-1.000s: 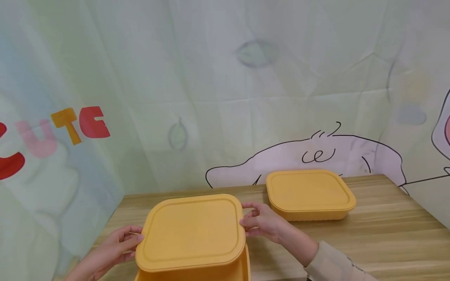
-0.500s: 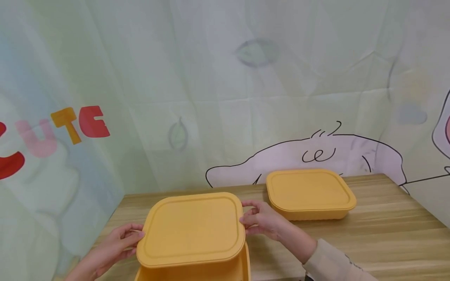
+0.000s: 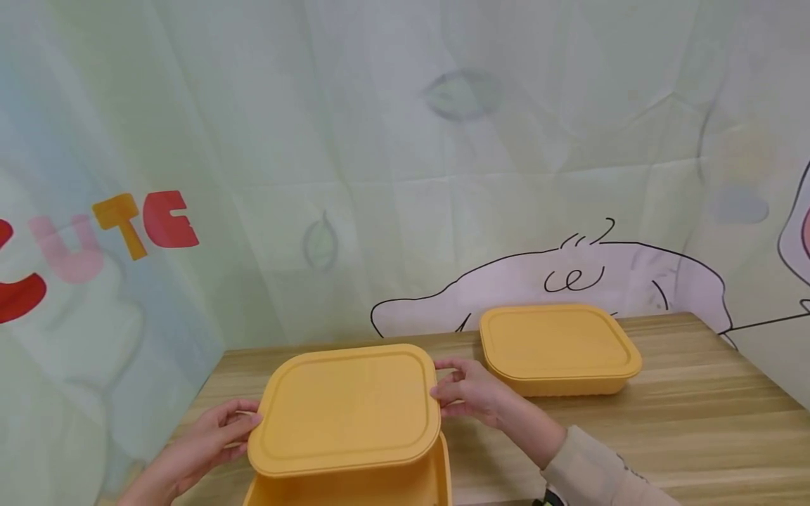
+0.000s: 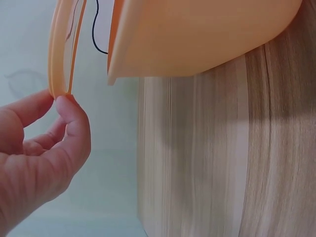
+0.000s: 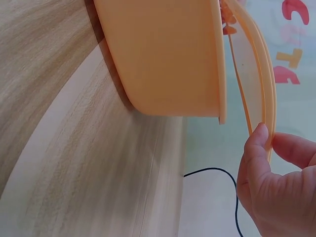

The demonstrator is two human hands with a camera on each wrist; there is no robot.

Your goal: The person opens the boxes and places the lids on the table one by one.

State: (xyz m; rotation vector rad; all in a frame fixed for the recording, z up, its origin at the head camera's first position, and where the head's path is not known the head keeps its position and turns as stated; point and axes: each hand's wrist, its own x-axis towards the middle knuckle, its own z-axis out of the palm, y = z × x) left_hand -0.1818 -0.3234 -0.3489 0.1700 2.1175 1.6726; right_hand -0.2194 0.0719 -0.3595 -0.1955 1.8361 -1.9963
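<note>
A yellow rectangular lid with rounded corners hangs over an open yellow box. My left hand pinches its left edge between thumb and fingers. Opposite, my right hand pinches the right edge the same way. In the left wrist view, a gap separates the lid from the box. The right wrist view likewise has the lid clear of the rim of the box. Much of the box's inside is hidden by the lid and the frame's lower edge.
A second yellow box, with its lid on, stands at the back right of the wooden table. Behind the table hangs a pale printed curtain with coloured letters and a cartoon outline.
Both hands have raised the lid slightly away from me in the head view, and more of the box's inside shows below its near edge. The second box has stayed put.
</note>
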